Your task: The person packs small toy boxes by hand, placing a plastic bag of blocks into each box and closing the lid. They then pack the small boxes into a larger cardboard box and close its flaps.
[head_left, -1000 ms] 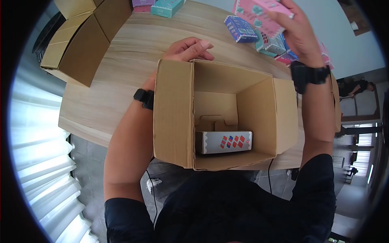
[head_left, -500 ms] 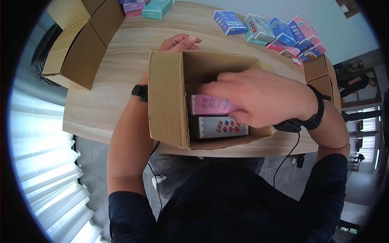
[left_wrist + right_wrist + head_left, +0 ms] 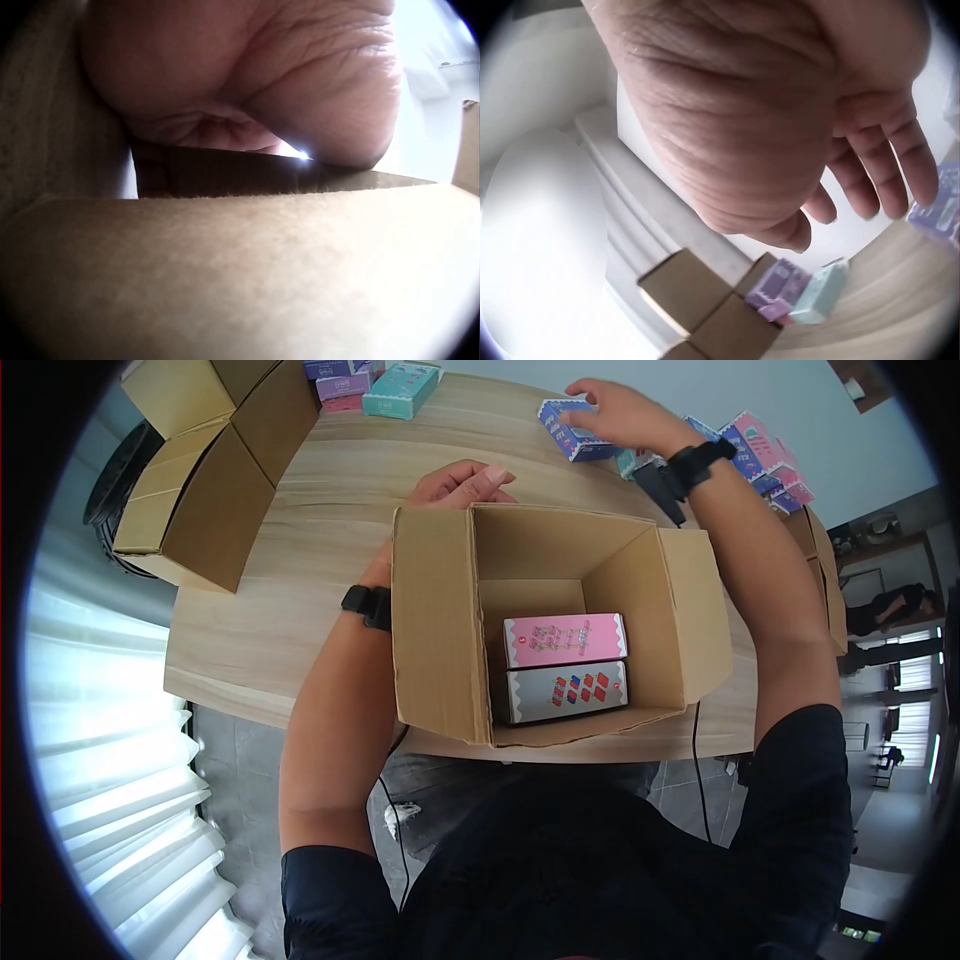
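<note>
An opened cardboard box [image 3: 435, 630] stands at the table's near edge. Inside it, a pink printed box [image 3: 565, 640] lies beside a grey box [image 3: 567, 692] with red and blue figures. My left forearm runs along the cardboard box's left side. The left hand [image 3: 462, 483] rests at its far left corner, fingers loosely bent and holding nothing. My right hand [image 3: 630, 418] reaches over a small blue box [image 3: 575, 435] at the back, thumb and fingers spread around its right end. In the right wrist view the fingers [image 3: 866, 172] extend loosely with nothing in the palm.
More small boxes [image 3: 755, 445] are piled at the back right, partly behind my right wrist. A teal box [image 3: 400, 390] and a purple box [image 3: 342, 387] sit at the back left, beside another open cardboard box [image 3: 215, 510]. A cardboard box [image 3: 815, 565] stands beyond my right arm.
My right hand carried the pink box into the cardboard box, let it go beside the grey one, and went back to the small boxes. The left hand has stayed at the corner.
</note>
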Demonstrator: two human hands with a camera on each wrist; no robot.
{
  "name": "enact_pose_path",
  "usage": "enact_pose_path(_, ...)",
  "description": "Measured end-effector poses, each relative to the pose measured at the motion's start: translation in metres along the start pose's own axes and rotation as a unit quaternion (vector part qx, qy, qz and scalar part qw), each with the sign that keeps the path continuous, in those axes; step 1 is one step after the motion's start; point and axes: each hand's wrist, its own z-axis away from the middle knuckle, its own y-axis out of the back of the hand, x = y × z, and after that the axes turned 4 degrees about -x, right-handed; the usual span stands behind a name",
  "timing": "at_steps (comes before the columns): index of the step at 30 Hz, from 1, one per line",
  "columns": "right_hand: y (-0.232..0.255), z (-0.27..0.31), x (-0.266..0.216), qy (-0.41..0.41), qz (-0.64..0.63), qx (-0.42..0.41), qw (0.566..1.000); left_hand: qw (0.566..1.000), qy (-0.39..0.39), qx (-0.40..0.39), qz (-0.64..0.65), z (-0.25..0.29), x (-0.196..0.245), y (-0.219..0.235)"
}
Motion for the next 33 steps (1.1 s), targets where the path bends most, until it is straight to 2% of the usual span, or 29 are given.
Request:
enact_pose_path(2, -0.028, -0.019, 0.021, 0.035, 0.141, 0.023, 0.989, 1.0, -0.003, -0.005, 0.0, -0.001, -0.003, 0.001)
enact_pose_path(5, -0.039, -0.014, 0.013, 0.022, 0.152, 0.014, 0.988, 1.0, 0.002, 0.001, 0.011, 0.003, 0.002, -0.002)
enact_pose_path(8, -0.04, -0.024, 0.036, 0.095, -0.072, 0.042, 0.992, 1.0, 0.006, -0.004, -0.005, 0.001, 0.001, 0.0)
enact_pose_path(9, -0.034, -0.019, 0.038, 0.068, -0.225, 0.018, 0.972, 1.0, 0.004, -0.005, -0.009, 0.0, 0.0, 0.001)
enact_pose_path(10, -0.019, -0.009, 0.034, 0.039, -0.371, -0.005, 0.928, 1.0, 0.001, -0.006, -0.013, -0.001, -0.001, 0.001)
enact_pose_path(11, -0.006, 0.002, 0.03, 0.056, -0.492, -0.036, 0.868, 1.0, -0.002, -0.007, -0.018, -0.001, -0.002, 0.001)
enact_pose_path(12, 0.008, 0.014, 0.023, 0.065, -0.604, -0.07, 0.791, 1.0, 0.0, -0.002, -0.016, 0.0, -0.001, 0.0)
enact_pose_path(14, 0.036, 0.045, 0.003, 0.173, -0.759, -0.148, 0.61, 1.0, 0.003, 0.006, -0.013, 0.002, 0.001, -0.003)
enact_pose_path(17, 0.058, 0.079, -0.022, 0.242, -0.754, -0.158, 0.589, 0.999, 0.001, 0.019, -0.034, 0.004, 0.002, -0.005)
enact_pose_path(18, 0.07, 0.09, -0.024, 0.226, -0.695, -0.152, 0.666, 0.999, -0.006, 0.023, -0.034, 0.006, 0.003, -0.006)
enact_pose_path(20, 0.075, 0.109, -0.035, 0.22, -0.622, -0.107, 0.744, 0.999, -0.02, 0.031, -0.034, 0.01, 0.003, -0.008)
enact_pose_path(23, 0.082, 0.16, -0.066, 0.212, -0.491, -0.095, 0.84, 0.999, -0.007, 0.025, -0.021, 0.008, 0.002, -0.005)
enact_pose_path(25, 0.08, 0.177, -0.082, 0.276, -0.281, -0.066, 0.917, 0.989, -0.002, -0.122, 0.077, 0.008, 0.014, 0.016)
enact_pose_path(27, 0.076, 0.182, -0.1, 0.351, -0.105, -0.085, 0.927, 0.991, -0.005, -0.115, 0.062, 0.009, 0.015, 0.014)
enact_pose_path(29, 0.061, 0.196, -0.118, 0.345, 0.032, -0.049, 0.937, 0.997, -0.016, 0.048, -0.065, 0.01, 0.0, -0.005)
enact_pose_path(30, 0.05, 0.198, -0.124, 0.325, 0.086, -0.007, 0.942, 0.995, -0.029, 0.044, -0.08, 0.008, -0.004, -0.002)
enact_pose_path(33, 0.034, 0.193, -0.125, 0.315, 0.086, -0.005, 0.945, 0.997, -0.013, 0.05, -0.049, 0.013, 0.004, -0.01)
